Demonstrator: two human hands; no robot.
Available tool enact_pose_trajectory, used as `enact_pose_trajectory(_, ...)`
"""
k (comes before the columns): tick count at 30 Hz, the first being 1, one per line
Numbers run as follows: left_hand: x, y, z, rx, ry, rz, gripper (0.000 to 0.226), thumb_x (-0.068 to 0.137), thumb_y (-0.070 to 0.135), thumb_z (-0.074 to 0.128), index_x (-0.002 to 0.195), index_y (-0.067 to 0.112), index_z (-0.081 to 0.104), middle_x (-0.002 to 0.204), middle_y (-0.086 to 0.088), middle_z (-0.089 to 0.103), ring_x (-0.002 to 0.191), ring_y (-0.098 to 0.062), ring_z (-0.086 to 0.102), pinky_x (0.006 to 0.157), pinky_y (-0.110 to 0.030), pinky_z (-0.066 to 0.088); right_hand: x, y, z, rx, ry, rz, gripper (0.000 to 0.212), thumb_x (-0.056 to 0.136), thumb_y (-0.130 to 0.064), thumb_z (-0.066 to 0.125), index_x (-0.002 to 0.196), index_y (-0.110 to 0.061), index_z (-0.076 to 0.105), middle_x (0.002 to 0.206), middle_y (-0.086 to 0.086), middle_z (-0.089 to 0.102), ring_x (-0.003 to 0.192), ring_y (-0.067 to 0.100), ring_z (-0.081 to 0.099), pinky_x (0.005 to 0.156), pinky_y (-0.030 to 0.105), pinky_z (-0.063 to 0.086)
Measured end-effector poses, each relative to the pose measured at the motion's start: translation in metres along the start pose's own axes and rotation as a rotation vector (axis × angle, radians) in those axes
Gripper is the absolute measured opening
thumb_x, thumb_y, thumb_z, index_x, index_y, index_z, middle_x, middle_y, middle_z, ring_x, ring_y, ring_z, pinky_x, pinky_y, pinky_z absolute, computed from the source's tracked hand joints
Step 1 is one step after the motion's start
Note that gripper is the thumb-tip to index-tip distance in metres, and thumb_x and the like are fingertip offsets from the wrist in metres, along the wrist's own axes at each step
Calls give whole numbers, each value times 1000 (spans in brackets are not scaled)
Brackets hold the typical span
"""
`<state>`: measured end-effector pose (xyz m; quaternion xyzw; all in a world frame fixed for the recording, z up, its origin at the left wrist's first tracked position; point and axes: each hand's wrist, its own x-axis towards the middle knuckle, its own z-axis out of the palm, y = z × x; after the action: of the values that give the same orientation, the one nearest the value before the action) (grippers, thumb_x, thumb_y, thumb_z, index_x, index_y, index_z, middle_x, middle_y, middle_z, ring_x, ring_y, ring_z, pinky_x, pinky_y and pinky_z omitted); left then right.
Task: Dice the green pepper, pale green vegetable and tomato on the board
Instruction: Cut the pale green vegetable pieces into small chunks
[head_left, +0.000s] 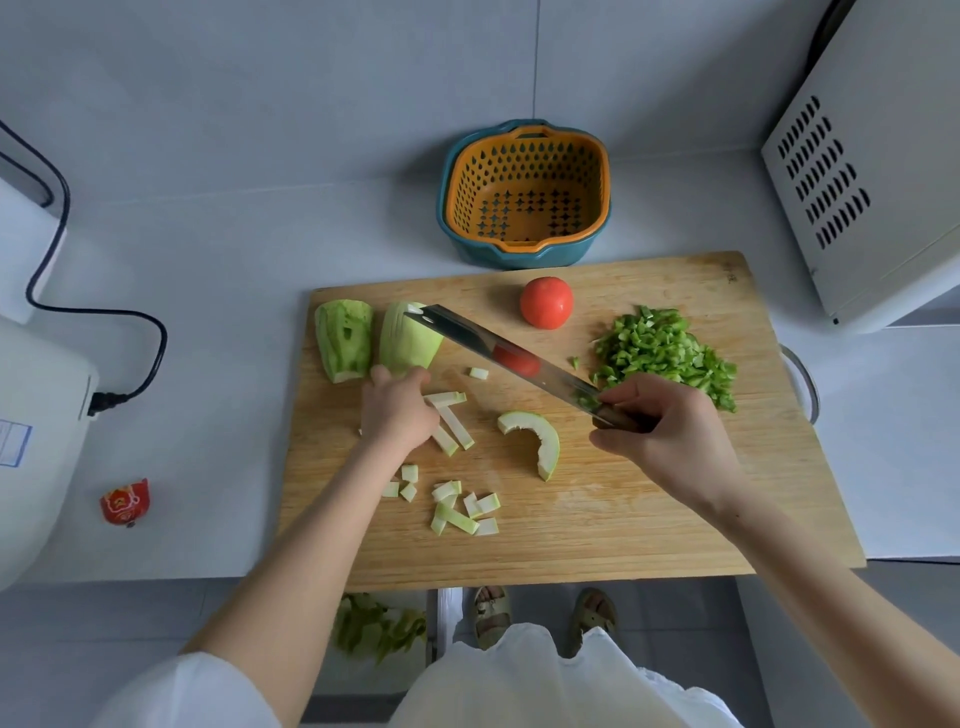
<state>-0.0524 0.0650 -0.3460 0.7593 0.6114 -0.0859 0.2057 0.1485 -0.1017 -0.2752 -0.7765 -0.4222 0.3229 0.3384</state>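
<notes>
Honestly, with the right grip (670, 441) clenched on the knife (483, 340), I'd line the strips (456, 427) up under the left grip (397, 413) (can't tell if it's holding any), then chop crosswise.

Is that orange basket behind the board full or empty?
Empty: the orange basket shows only its bare perforated bottom, with nothing lying inside.

The right grip (670, 436) holds a knife (467, 336) tilted over the board (649, 519); the blurred left grip (397, 410) lies on pale strips (457, 423), near a tomato (546, 302) and diced pepper (665, 353).
</notes>
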Motion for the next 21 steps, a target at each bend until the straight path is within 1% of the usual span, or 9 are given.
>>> enact_pose_trajectory(1,2,-2,1,72,-26,68,44,89,16,52,131,25,46,135,-14,32,117,-31,41,93,-35,42,-1,0,-1,1,0,0,27,66,-12,80,88,-22,67,66,-16,65,57,-2,57,58,24,41)
enact_pose_trajectory(3,4,-4,3,204,-46,203,47,84,14,54,129,26,47,135,-11,34,122,-30,36,102,-38,32,-2,2,-1,17,-8,14,26,66,-12,80,86,-23,67,66,-14,66,55,1,56,57,25,42)
enact_pose_trajectory(6,1,-10,6,262,-40,409,57,77,6,57,129,27,47,134,-4,37,124,-24,33,106,-36,25,-4,2,-1,65,-26,62,25,67,-12,80,83,-25,66,65,-10,68,51,4,55,55,28,40)
enact_pose_trajectory(9,-1,-19,6,297,-95,597,62,77,0,58,131,27,47,138,3,35,129,-20,27,113,-36,17,-8,0,1,163,-56,117,23,69,-10,79,81,-22,64,66,-2,70,57,19,62,60,39,51)
enact_pose_trajectory(10,1,-21,5,300,-110,645,60,79,1,57,131,27,48,138,5,36,131,-19,25,114,-35,15,-11,0,4,206,-76,137,21,70,-8,77,82,-19,63,66,1,70,56,19,61,61,40,53)
enact_pose_trajectory(13,10,-26,-2,320,-159,767,48,84,8,59,127,29,54,134,7,41,129,-17,30,114,-37,22,-19,-3,17,306,-142,200,17,76,-8,73,86,-14,61,67,8,70,53,14,60,60,36,52)
enact_pose_trajectory(15,16,-26,-6,361,-187,812,40,86,18,63,124,29,56,130,8,44,123,-16,36,109,-35,30,-26,-6,31,320,-171,224,15,80,-11,69,88,-15,58,69,9,70,53,12,60,58,32,51)
enact_pose_trajectory(17,18,-24,-7,391,-189,818,38,87,25,63,125,27,56,131,5,45,123,-16,38,107,-33,32,-33,-7,44,290,-183,223,13,84,-16,65,91,-17,54,72,8,69,53,11,61,56,28,52)
enact_pose_trajectory(21,10,-21,4,311,-150,707,47,87,34,63,130,20,52,134,-2,46,122,-20,39,102,-31,35,-46,-3,62,107,-124,197,13,85,-23,61,93,-19,51,71,7,68,61,25,63,59,39,53)
